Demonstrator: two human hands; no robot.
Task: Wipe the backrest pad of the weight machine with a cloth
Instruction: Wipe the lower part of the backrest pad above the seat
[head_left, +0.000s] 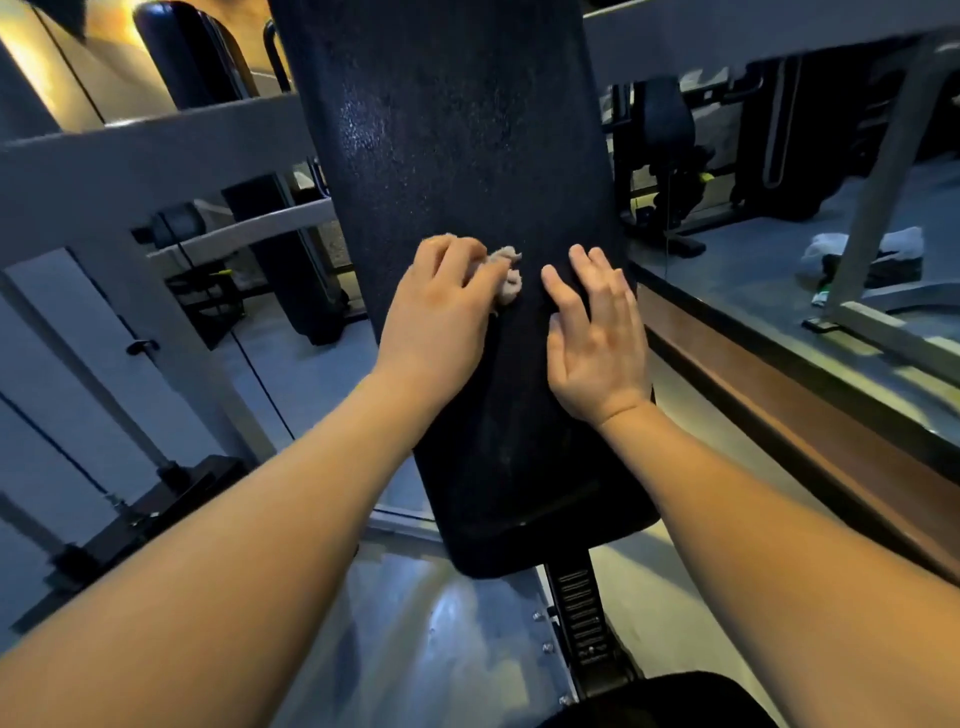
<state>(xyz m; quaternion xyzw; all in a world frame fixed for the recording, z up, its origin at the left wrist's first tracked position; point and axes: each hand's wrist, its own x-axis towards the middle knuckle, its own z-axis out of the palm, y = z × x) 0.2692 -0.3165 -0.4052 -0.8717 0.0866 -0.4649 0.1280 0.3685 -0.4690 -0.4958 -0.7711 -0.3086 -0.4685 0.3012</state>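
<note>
Grey frame beam (156, 140) crosses at 10 o'clock, with a black roller pad (192, 52) above it at 11. A thin black cable (249, 358) runs diagonally at 9. Wooden ledge (779, 415) slants through 3 to 4 o'clock. White bundle (883, 249) lies on the grey floor at 2. Notched black rail (579, 618) at 6, bolts (548, 648) just beside it. Black seat edge (670, 701) sits at the bottom.
</note>
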